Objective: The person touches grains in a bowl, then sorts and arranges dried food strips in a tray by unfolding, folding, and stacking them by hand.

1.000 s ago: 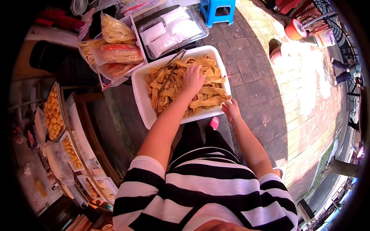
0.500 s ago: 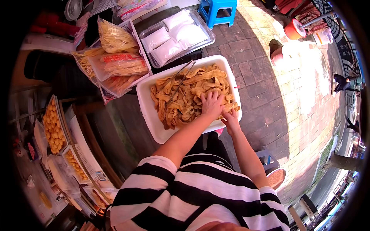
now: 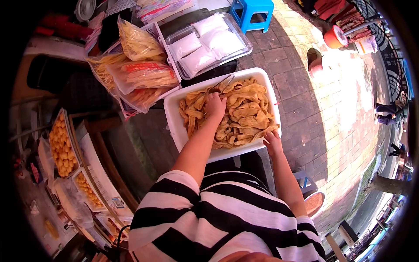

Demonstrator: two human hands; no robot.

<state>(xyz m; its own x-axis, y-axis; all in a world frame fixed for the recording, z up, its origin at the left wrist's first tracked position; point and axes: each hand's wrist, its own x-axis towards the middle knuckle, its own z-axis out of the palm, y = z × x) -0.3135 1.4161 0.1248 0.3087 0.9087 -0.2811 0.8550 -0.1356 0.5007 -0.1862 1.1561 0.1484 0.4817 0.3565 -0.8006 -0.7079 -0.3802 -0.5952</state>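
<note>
A white plastic tub (image 3: 173, 120) holds a heap of limp, yellow-brown food strips (image 3: 248, 111). Over the strips at the tub's far left part, my left hand (image 3: 215, 107) is closed at the metal tongs (image 3: 226, 83), whose bent end points up and right; its fingertips are partly hidden. At the tub's near right corner is my right hand (image 3: 273, 143), fingers curled by the rim and the end of a strip. Whether those fingers grip the strip or the rim does not show clearly.
Behind the tub sits a clear lidded tray (image 3: 247, 43) with several white packets. Bagged yellow strips (image 3: 142, 74) fill a basket at the left. A blue stool (image 3: 253, 15) stands beyond. Trays of round yellow food (image 3: 62, 146) line the left side.
My left hand has moved left and away from me, from the strips at the right to the tongs. My right hand has shifted right to the tub's corner. The view has shifted slightly.
</note>
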